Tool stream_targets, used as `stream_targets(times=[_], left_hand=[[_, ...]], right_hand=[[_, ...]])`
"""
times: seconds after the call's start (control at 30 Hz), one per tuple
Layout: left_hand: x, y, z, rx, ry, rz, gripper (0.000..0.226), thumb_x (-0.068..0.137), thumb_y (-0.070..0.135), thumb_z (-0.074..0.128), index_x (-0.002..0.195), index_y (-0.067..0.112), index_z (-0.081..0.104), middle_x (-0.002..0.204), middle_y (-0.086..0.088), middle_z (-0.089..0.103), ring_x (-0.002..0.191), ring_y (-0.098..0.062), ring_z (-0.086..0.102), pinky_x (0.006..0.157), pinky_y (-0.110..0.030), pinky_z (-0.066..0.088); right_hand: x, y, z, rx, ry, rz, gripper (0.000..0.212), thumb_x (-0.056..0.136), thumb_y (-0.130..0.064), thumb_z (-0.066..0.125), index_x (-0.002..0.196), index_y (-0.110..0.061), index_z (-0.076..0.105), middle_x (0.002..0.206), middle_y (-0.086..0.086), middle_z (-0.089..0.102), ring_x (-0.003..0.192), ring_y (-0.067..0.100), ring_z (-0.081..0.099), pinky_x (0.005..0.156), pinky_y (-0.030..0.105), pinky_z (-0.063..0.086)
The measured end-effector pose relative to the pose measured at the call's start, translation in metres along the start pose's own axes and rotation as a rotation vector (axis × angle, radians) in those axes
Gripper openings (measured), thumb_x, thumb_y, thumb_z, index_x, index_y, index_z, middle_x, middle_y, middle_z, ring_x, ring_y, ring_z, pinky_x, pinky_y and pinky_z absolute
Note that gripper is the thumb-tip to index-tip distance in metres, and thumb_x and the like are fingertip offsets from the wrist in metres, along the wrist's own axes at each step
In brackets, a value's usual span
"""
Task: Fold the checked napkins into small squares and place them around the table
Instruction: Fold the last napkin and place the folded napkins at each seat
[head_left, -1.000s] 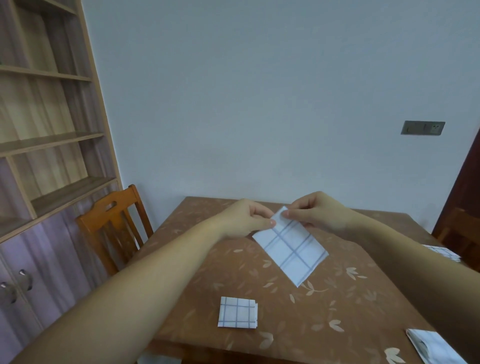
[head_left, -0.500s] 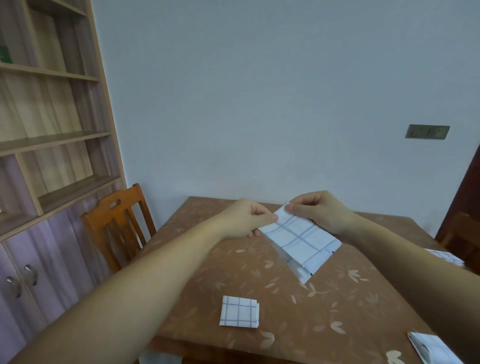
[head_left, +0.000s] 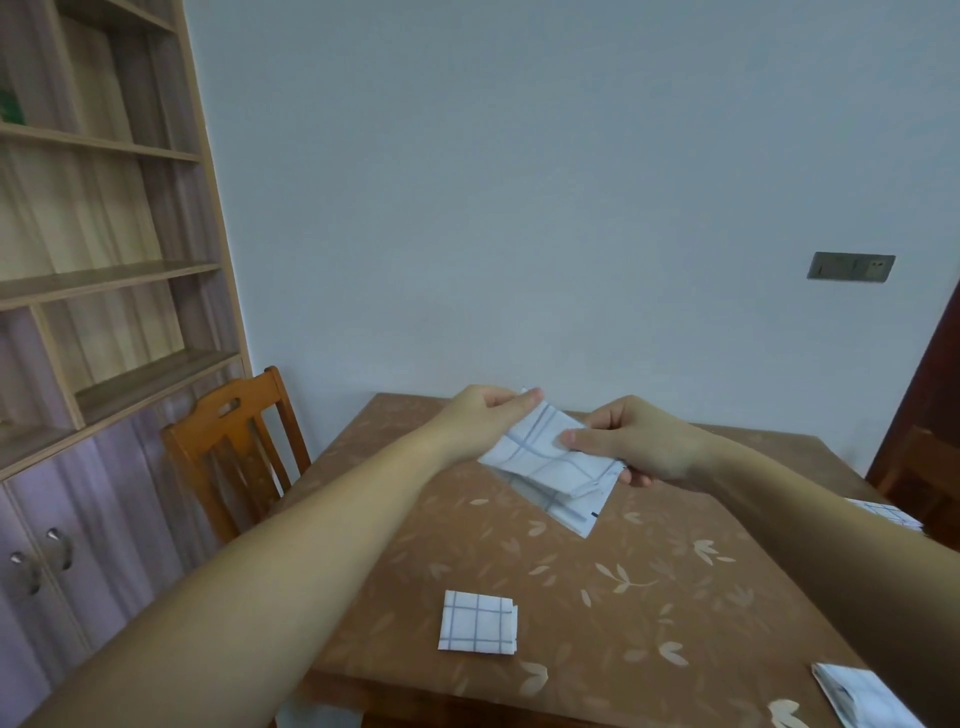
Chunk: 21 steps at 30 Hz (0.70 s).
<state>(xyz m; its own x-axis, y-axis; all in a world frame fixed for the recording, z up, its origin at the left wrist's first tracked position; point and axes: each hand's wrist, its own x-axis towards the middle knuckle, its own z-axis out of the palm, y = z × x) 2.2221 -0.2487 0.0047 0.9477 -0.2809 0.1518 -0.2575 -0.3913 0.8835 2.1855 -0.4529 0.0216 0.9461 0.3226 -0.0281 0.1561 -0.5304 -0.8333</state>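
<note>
Blue-checked napkin (head_left: 545, 457): status? // K

Mid-fold, held over the far half of the table (head_left: 675, 597). Left hand (head_left: 483, 415) pinches the far corner, thumb against fingers. Right hand (head_left: 634, 441) clamps the near side, thumb on top, fingers curled under. // J

Which step? // K

Looks like a halving fold. Upper layer lies over, lower layer hangs loose (it may brush the tabletop, hard to tell from this angle). // J

Next move? // K

Probably square up the edges, lay it flat, press the crease, then fold again to match the finished square (head_left: 478, 621) near the front edge. Both pinches should hold until the corners meet, or the layers will skew. Two other napkins lie on the right side: front-corner piece (head_left: 862, 696) and right-edge piece (head_left: 883, 512). // J
</note>
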Motion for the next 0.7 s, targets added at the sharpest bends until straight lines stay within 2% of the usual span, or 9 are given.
stream_targets(times=[0.13,0.2,0.27,0.33,0.4,0.43,0.47,0.57,0.7], left_hand=[[0.002,0.002,0.006,-0.049,0.105,0.084,0.03,0.094,0.033,0.062,0.076,0.011,0.067,0.07,-0.003,0.06,0.062,-0.012,0.054,0.061,-0.026,0.04],[0.0,0.0,-0.001,-0.03,0.195,0.104,0.031,0.095,0.031,0.06,0.076,0.009,0.067,0.063,-0.002,0.057,0.048,-0.002,0.05,0.053,-0.019,0.039],[-0.001,-0.003,-0.006,0.0,0.276,0.118,0.036,0.097,0.032,0.057,0.08,0.002,0.068,0.063,-0.005,0.054,0.041,-0.002,0.043,0.043,-0.011,0.032],[0.002,-0.005,-0.005,-0.041,0.316,0.152,0.042,0.097,0.034,0.057,0.079,-0.003,0.063,0.064,-0.009,0.047,0.048,-0.011,0.04,0.045,-0.019,0.032],[0.009,-0.009,0.001,-0.097,0.385,0.207,0.047,0.095,0.035,0.058,0.072,-0.006,0.053,0.061,-0.009,0.039,0.053,-0.015,0.036,0.052,-0.028,0.029],[0.012,-0.012,0.003,-0.105,0.425,0.223,0.048,0.095,0.034,0.059,0.068,-0.005,0.049,0.059,-0.007,0.036,0.053,-0.015,0.034,0.053,-0.029,0.027],[0.015,-0.016,0.004,-0.102,0.461,0.239,0.048,0.095,0.032,0.059,0.065,-0.003,0.045,0.057,-0.005,0.034,0.052,-0.015,0.032,0.052,-0.03,0.025],[0.015,-0.03,-0.001,-0.056,0.521,0.259,0.048,0.095,0.029,0.059,0.058,0.01,0.035,0.054,0.0,0.028,0.05,-0.011,0.027,0.05,-0.031,0.021],[0.007,-0.053,-0.001,-0.023,0.542,0.248,0.051,0.097,0.027,0.057,0.057,0.021,0.024,0.054,0.005,0.021,0.048,-0.007,0.021,0.048,-0.026,0.017]], right_hand=[[0.001,0.0,0.002,0.001,0.062,-0.021,0.045,0.092,-0.029,0.065,0.049,-0.018,0.057,0.043,0.003,0.043,0.04,0.017,0.034,0.043,0.023,0.027],[-0.002,0.003,-0.001,0.017,0.087,-0.024,0.049,0.092,-0.026,0.067,0.045,-0.018,0.052,0.043,0.001,0.044,0.04,0.015,0.035,0.045,0.023,0.03],[-0.003,0.006,-0.001,0.129,0.142,-0.056,0.047,0.088,-0.027,0.07,0.046,-0.02,0.051,0.048,0.0,0.045,0.043,0.017,0.041,0.048,0.025,0.033],[-0.002,0.006,0.007,0.342,0.128,-0.036,0.029,0.087,-0.04,0.065,0.067,-0.019,0.068,0.067,0.002,0.065,0.062,0.018,0.065,0.058,0.024,0.047],[0.003,0.006,0.022,0.527,0.047,0.047,0.036,0.089,-0.047,0.062,0.107,-0.018,0.071,0.101,0.006,0.075,0.093,0.022,0.072,0.073,0.03,0.056],[0.007,0.008,0.03,0.549,0.027,0.066,0.04,0.088,-0.043,0.065,0.116,-0.015,0.068,0.104,0.008,0.075,0.095,0.024,0.072,0.073,0.032,0.057],[0.009,0.008,0.039,0.544,0.024,0.07,0.036,0.088,-0.034,0.068,0.115,-0.009,0.066,0.097,0.009,0.075,0.085,0.022,0.073,0.069,0.03,0.057],[0.011,0.008,0.052,0.473,0.098,0.091,0.009,0.091,-0.011,0.066,0.085,-0.003,0.067,0.067,0.007,0.068,0.048,0.01,0.061,0.05,0.02,0.051],[0.008,0.017,0.063,0.433,0.148,0.108,0.026,0.093,-0.012,0.064,0.068,-0.006,0.062,0.055,0.004,0.059,0.041,0.01,0.05,0.046,0.02,0.045]])
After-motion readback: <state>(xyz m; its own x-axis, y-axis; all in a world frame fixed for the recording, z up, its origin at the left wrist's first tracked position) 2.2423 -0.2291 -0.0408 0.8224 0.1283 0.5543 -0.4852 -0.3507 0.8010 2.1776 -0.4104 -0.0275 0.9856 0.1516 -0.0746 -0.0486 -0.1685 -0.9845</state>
